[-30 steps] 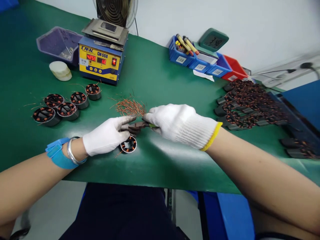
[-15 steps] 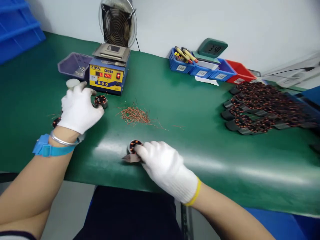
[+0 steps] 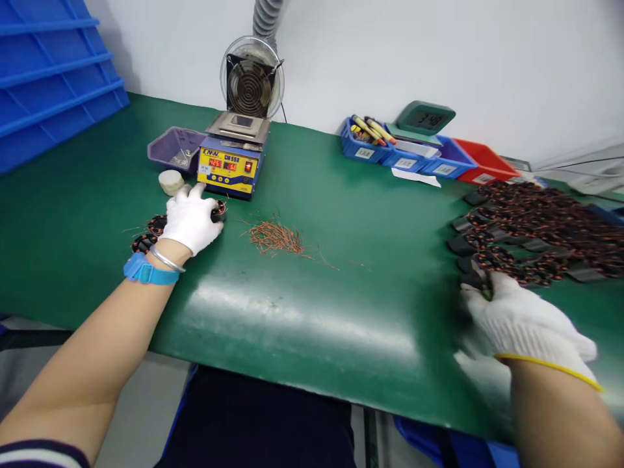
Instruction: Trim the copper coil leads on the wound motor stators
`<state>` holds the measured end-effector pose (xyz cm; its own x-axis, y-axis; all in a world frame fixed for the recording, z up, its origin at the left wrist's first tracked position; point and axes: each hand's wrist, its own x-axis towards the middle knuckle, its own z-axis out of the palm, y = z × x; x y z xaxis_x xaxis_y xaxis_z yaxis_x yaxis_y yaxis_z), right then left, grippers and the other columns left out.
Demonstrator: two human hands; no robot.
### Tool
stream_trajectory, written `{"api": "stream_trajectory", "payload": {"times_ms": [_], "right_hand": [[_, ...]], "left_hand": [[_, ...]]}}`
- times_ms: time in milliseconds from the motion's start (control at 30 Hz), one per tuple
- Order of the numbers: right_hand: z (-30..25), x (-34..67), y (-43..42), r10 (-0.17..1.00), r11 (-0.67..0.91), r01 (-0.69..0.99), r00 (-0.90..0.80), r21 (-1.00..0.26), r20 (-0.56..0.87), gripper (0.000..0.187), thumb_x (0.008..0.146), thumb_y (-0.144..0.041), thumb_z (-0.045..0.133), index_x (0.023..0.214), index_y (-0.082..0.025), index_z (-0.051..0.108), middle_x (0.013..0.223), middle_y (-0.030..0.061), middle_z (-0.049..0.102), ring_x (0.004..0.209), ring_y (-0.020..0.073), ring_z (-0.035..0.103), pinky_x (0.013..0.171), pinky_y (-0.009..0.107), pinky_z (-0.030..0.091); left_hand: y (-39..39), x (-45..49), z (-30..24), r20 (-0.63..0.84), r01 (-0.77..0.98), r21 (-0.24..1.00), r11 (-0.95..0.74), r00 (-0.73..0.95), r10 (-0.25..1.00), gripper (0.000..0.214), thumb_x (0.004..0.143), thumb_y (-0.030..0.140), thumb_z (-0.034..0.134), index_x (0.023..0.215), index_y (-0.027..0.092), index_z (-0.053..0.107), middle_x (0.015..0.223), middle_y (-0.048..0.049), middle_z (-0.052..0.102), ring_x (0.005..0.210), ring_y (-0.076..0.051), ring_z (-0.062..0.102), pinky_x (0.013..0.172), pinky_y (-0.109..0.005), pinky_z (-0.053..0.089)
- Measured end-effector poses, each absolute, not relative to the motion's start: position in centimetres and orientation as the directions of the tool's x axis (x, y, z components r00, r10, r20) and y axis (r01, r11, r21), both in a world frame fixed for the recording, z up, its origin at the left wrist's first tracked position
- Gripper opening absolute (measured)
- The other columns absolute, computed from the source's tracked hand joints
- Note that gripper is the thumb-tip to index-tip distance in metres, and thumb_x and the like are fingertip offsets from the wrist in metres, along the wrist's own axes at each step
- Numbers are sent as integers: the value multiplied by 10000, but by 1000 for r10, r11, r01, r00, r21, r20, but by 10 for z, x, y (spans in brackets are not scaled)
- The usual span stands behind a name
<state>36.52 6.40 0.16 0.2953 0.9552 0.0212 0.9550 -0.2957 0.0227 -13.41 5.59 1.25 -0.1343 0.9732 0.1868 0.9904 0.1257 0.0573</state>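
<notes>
My left hand [image 3: 190, 220], in a white glove, lies with fingers curled round a motor stator [image 3: 219, 210] with copper windings, in front of the solder pot [image 3: 233, 159]. Two more stators [image 3: 145, 244] rest beside its wrist, partly covered. Far to the right, my gloved right hand [image 3: 526, 318] is closed round a dark stator [image 3: 472, 281] at the near edge of a large group of stators [image 3: 536, 227]. Motion blurs this hand, and a dark tool-like edge shows between thumb and fingers, too unclear to name. Between the hands lies a heap of copper wire clippings [image 3: 275, 236].
A purple bin [image 3: 158, 153] and a round whitish pad [image 3: 170, 182] stand left of the solder pot, with a fan [image 3: 250, 88] behind it. Small blue bins [image 3: 363, 151], a red bin [image 3: 487, 172] and a digital clock [image 3: 426, 118] line the wall. Blue crates [image 3: 58, 71] lean at far left.
My right hand has swung from the table's middle to the stators at right, and the stator it held there is gone from the middle. My left hand stays on its stator. The view has shifted.
</notes>
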Motion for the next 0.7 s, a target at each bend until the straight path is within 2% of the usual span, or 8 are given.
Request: {"api": "stream_trajectory", "payload": {"times_ms": [100,167,267,367,467,533,600,700], "right_hand": [[0,322,42,965,-228,973,231,34,-122,501,899,-586,367,1296,-345,553,1006,200,642,680,250,599,561,400,327],[-1,292,28,985,-125,992,128,36,-113,469,917,-560,350,1227,-306,593,1044,181,625,686,245,594,568,379,353],[-3,265,16,997,-17,994,25,111,-70,447,930,-511,365,1194,-232,593,1038,144,598,708,245,590,583,350,379],[-2,262,13,997,39,985,-27,170,-75,439,928,-522,380,1168,-227,599,1025,112,588,734,236,594,606,331,395],[1,263,10,996,85,978,-81,191,-29,485,896,-546,442,1184,-186,594,1048,137,598,839,288,605,686,369,441],[6,256,7,986,151,984,-158,99,62,582,867,-550,497,1263,-127,548,1159,188,584,982,335,586,790,422,461],[16,241,5,966,246,961,-233,-124,110,632,853,-540,527,1313,-106,513,1255,197,563,1075,326,570,865,426,463],[32,206,5,905,322,803,-417,-501,-86,467,865,-469,551,1245,-200,587,1219,96,634,1035,237,620,844,348,479]], "left_hand": [[52,-132,16,238,995,47,82,-91,967,294,795,349,579,934,134,722,1456,-180,434,1350,-459,338,1008,-629,369],[43,-123,23,289,999,54,-3,-12,957,270,795,338,596,925,138,722,1495,-165,384,1382,-441,297,1055,-606,338],[21,-101,30,308,945,93,-314,272,912,211,818,296,587,931,172,714,1557,-111,288,1420,-395,248,1109,-549,302],[-2,-77,24,214,762,155,-629,596,774,199,773,212,609,944,227,708,1562,-85,287,1407,-419,271,1081,-595,317],[-16,-66,17,118,645,225,-731,726,677,328,739,121,575,1010,261,693,1529,-100,345,1392,-427,306,1049,-630,343],[-20,-64,20,102,655,309,-690,698,709,371,743,118,550,1058,274,668,1523,-85,358,1383,-389,344,1047,-589,382],[-21,-65,28,103,700,436,-565,585,804,378,747,184,568,1115,255,619,1477,-96,416,1316,-338,449,1030,-512,440],[-20,-59,38,11,751,603,-270,330,944,611,677,381,676,1239,199,516,1276,-132,574,1066,-295,623,901,-435,541]]}}
